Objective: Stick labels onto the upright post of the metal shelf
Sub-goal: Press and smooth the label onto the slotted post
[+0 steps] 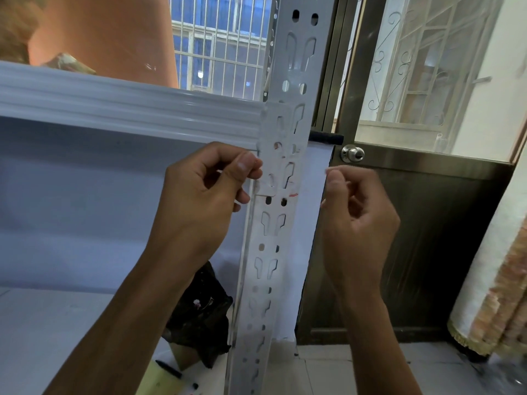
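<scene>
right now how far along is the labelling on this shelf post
Done: one translucent label seems to lie over the upright post, its lower edge just above a pair of round holes. In hand: the left hand pinches its left edge, and the right hand pinches what seems its right end beside the post; whether it is pressed flat is unclear. Left: the slots below and above look bare.

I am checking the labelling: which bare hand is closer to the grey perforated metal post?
The left hand: its fingertips reach the left edge of the grey metal post; the right hand is apart.
</scene>
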